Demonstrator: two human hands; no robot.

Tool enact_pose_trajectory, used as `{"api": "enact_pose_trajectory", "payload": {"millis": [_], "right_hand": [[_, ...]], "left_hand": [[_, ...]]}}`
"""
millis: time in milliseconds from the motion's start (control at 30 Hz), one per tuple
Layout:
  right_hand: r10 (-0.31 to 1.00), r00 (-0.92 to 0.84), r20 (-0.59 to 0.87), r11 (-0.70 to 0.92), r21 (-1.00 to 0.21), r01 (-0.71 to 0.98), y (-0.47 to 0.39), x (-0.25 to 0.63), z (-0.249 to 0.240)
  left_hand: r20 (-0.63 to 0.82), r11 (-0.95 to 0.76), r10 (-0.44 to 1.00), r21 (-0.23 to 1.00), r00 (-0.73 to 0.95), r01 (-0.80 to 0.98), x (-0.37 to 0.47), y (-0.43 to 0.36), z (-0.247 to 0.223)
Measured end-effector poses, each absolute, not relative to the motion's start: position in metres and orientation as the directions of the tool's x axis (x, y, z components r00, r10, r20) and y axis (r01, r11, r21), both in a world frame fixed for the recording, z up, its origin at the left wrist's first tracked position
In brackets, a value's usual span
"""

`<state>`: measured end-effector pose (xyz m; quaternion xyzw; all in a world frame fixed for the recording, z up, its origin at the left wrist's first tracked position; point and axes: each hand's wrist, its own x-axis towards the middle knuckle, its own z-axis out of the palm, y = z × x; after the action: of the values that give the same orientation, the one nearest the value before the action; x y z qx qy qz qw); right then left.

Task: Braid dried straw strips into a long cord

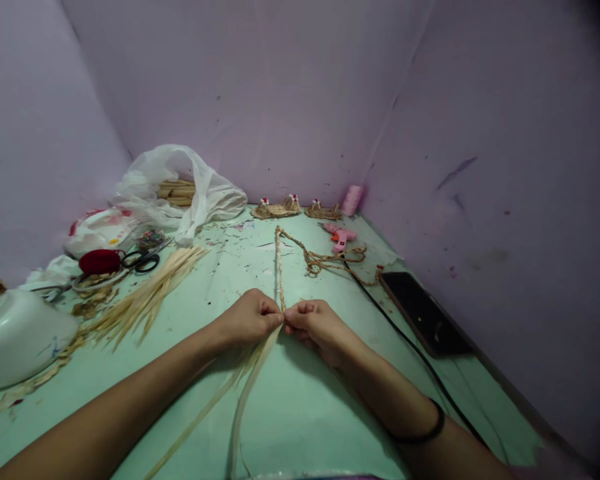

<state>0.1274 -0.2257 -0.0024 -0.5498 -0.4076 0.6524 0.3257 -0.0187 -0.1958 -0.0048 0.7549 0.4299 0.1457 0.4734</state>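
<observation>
A braided straw cord [280, 267] runs straight away from me over the pale green table. Its near end is pinched between my left hand [254, 317] and my right hand [316, 325], which meet fingertip to fingertip. Both hands have thumb and forefinger closed on it. Loose straw strands [250, 383] trail from the pinch toward me, passing under my left hand. The far part of the cord bends at the top and lies in loops to the right. My curled fingers hide the exact strands at the pinch.
Left are a bundle of straw strips [165, 283], black scissors [147, 259], a red pincushion-like ball [100, 261] and a white plastic bag [205, 187]. Small woven sandals [277, 210] stand at the back. A pink glue gun [340, 237], its black cable [395, 327] and a phone [425, 313] lie right.
</observation>
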Motion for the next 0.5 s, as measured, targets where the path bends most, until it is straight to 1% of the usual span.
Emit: {"api": "enact_pose_trajectory", "payload": {"millis": [133, 167, 233, 333, 400, 500], "right_hand": [[0.898, -0.149, -0.414, -0.408, -0.91, 0.07, -0.222, 0.127, -0.01], [0.908, -0.132, -0.398, -0.39, -0.917, 0.083, -0.222, 0.126, -0.013], [0.935, -0.087, -0.344, -0.333, -0.935, 0.119, -0.222, 0.125, -0.021], [0.964, -0.026, -0.263, -0.254, -0.948, 0.192, -0.221, 0.123, -0.03], [0.972, -0.001, -0.235, -0.228, -0.946, 0.229, -0.221, 0.121, -0.033], [0.977, 0.016, -0.213, -0.211, -0.951, 0.224, -0.222, 0.119, -0.032]], "left_hand": [[-0.08, -0.302, 0.824, 0.775, 0.561, 0.555, -0.018, -0.2, -0.004], [-0.076, -0.305, 0.831, 0.765, 0.55, 0.567, -0.019, -0.201, -0.003], [-0.121, -0.264, 0.853, 0.739, 0.508, 0.62, -0.019, -0.202, -0.001], [-0.182, -0.179, 0.902, 0.668, 0.391, 0.722, -0.018, -0.205, 0.005], [-0.157, -0.17, 0.93, 0.618, 0.332, 0.768, -0.016, -0.211, 0.009], [-0.084, -0.245, 0.938, 0.529, 0.337, 0.813, -0.009, -0.229, 0.011]]}}
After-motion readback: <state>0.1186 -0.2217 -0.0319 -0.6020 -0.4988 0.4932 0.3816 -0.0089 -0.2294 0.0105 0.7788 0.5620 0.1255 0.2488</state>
